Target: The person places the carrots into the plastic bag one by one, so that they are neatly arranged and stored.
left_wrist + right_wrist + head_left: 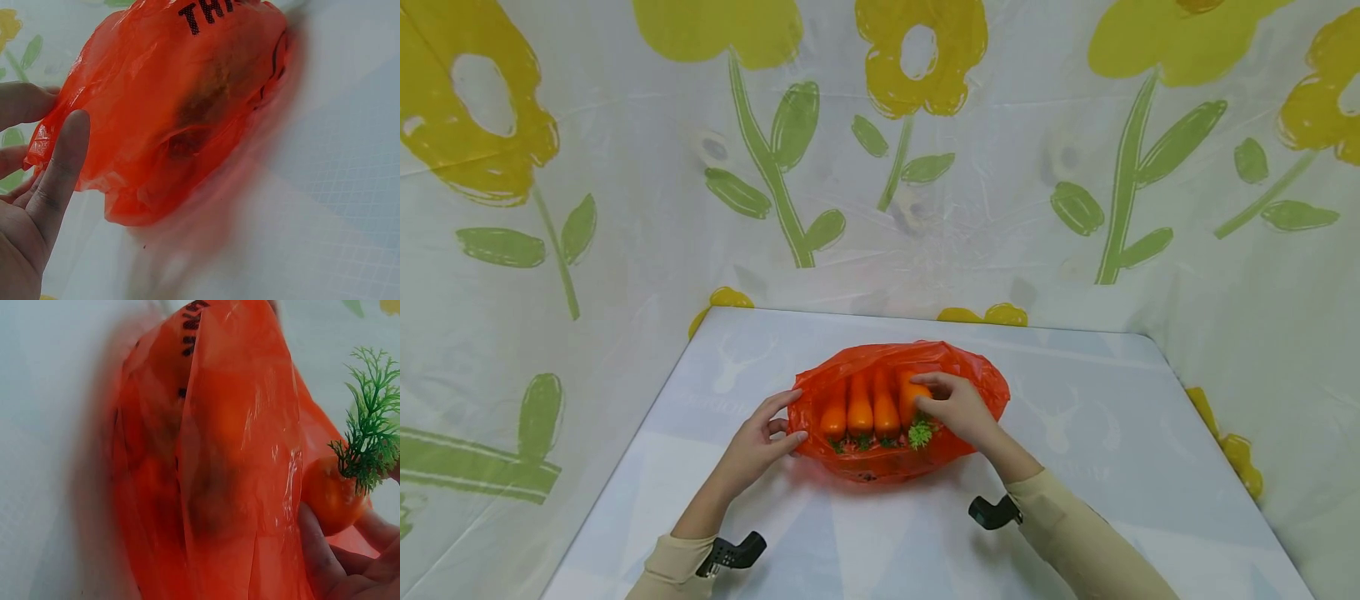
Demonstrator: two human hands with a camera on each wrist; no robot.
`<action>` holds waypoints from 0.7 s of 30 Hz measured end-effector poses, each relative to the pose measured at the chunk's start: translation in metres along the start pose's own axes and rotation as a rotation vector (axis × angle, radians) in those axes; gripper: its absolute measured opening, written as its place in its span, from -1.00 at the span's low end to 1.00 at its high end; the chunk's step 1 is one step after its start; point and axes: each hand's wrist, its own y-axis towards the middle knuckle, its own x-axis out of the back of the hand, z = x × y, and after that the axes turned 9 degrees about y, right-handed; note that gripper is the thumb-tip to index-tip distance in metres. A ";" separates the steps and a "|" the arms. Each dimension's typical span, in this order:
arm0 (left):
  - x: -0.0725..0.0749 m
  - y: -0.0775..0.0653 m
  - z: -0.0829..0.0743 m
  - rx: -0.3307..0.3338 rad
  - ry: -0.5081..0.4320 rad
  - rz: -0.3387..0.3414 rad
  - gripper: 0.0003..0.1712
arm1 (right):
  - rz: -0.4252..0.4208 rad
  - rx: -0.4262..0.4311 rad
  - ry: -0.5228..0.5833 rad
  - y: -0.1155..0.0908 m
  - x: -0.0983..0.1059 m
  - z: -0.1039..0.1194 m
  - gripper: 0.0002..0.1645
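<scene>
A red plastic bag (940, 461) lies on the table with its mouth spread open. Inside it several orange carrots (859, 412) lie side by side, their leafy ends toward me. My left hand (756, 446) pinches the bag's left edge between thumb and fingers, as the left wrist view also shows on the bag (144, 112). At the right end of the row, my right hand (958, 408) grips a carrot (328, 500) by its thick end. Green leaves (921, 432) stick out from that carrot. Its narrow end is hidden in the bag.
The bag stands around the middle of a pale table (1112, 517) with faint deer prints. Behind and beside the table hangs a white curtain (1000, 167) with yellow flowers. Dark print marks the bag's side in both wrist views.
</scene>
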 end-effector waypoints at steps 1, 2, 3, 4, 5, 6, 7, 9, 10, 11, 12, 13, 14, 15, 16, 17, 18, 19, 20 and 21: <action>0.000 0.000 0.000 0.000 -0.002 0.002 -0.23 | -0.003 -0.001 -0.003 0.001 0.000 -0.001 -0.64; 0.000 0.000 0.000 0.002 -0.001 0.000 -0.23 | -0.006 -0.005 -0.007 0.003 0.001 -0.002 -0.64; 0.000 0.000 0.000 0.002 -0.001 0.001 -0.23 | -0.010 -0.005 -0.014 0.004 0.001 -0.003 -0.63; 0.000 0.000 -0.001 0.002 -0.002 0.001 -0.23 | -0.014 -0.008 -0.021 0.005 0.001 -0.003 -0.63; 0.000 0.000 -0.001 0.002 -0.002 0.003 -0.23 | -0.016 -0.012 -0.027 0.006 0.001 -0.004 -0.63; 0.000 0.000 -0.001 0.002 0.000 0.001 -0.23 | -0.018 -0.013 -0.035 0.007 0.002 -0.005 -0.62; 0.000 0.000 -0.001 0.002 0.002 0.001 -0.23 | -0.020 -0.015 -0.046 0.008 0.002 -0.005 -0.62; 0.000 -0.001 -0.001 0.002 0.005 0.001 -0.23 | -0.024 -0.020 -0.069 0.010 0.003 -0.006 -0.61; -0.001 -0.001 -0.001 0.002 0.006 0.001 -0.23 | -0.025 -0.024 -0.080 0.011 0.003 -0.007 -0.60; -0.001 -0.001 -0.001 0.002 0.008 0.000 -0.23 | -0.026 -0.023 -0.093 0.012 0.004 -0.008 -0.60; -0.001 -0.001 -0.001 0.002 0.008 0.000 -0.23 | -0.028 -0.025 -0.108 0.012 0.004 -0.009 -0.59; -0.001 -0.001 -0.002 0.001 0.009 0.000 -0.24 | -0.030 -0.026 -0.122 0.013 0.005 -0.009 -0.59; -0.001 0.000 -0.002 0.001 0.008 -0.001 -0.24 | -0.033 -0.025 -0.136 0.013 0.005 -0.010 -0.59; -0.001 0.000 -0.002 -0.003 0.006 -0.001 -0.24 | -0.034 -0.027 -0.148 0.013 0.006 -0.010 -0.59; -0.001 0.000 -0.001 -0.004 0.006 -0.002 -0.24 | -0.036 -0.026 -0.164 0.014 0.007 -0.010 -0.59; -0.001 0.000 -0.001 -0.007 0.004 -0.002 -0.24 | -0.035 -0.026 -0.177 0.014 0.007 -0.011 -0.59; -0.001 0.000 -0.001 -0.008 0.000 0.000 -0.24 | -0.033 -0.027 -0.189 0.014 0.008 -0.011 -0.59; -0.001 0.000 -0.001 -0.009 -0.001 0.000 -0.24 | -0.032 -0.027 -0.200 0.014 0.008 -0.012 -0.58; -0.001 0.000 -0.001 -0.010 -0.003 0.000 -0.24 | -0.030 -0.027 -0.212 0.014 0.009 -0.012 -0.58; -0.001 0.000 -0.001 -0.011 -0.005 0.001 -0.23 | -0.027 -0.026 -0.223 0.014 0.009 -0.013 -0.58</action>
